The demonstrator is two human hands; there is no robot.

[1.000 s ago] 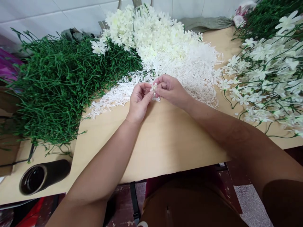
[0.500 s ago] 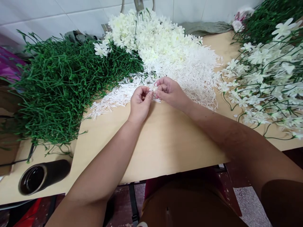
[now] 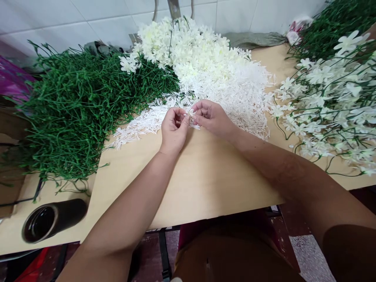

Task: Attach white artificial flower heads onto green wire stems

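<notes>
Between my fingertips is a small white artificial flower (image 3: pixel 190 112), partly hidden by the fingers. My left hand (image 3: pixel 175 127) pinches it from the left, thumb against forefinger. From the other side my right hand (image 3: pixel 212 115) grips it with thumb and fingers. Both hands hover over the near edge of a spread of thin white stamen-like pieces (image 3: pixel 141 123). Behind them rises a heap of white flower heads (image 3: pixel 202 51) with pale yellow centres.
Green plastic stems (image 3: pixel 76 105) are piled on the left. Finished-looking white flowers on stems (image 3: pixel 326 105) lie at the right. A dark cup (image 3: pixel 55 219) stands at the left front of the wooden table (image 3: pixel 188 188). A tiled wall (image 3: pixel 111 27) closes off the back.
The hands stay nearly in place, pinched together at the small flower. My right fingers have closed in slightly around it, and the whole view has shifted a little.
</notes>
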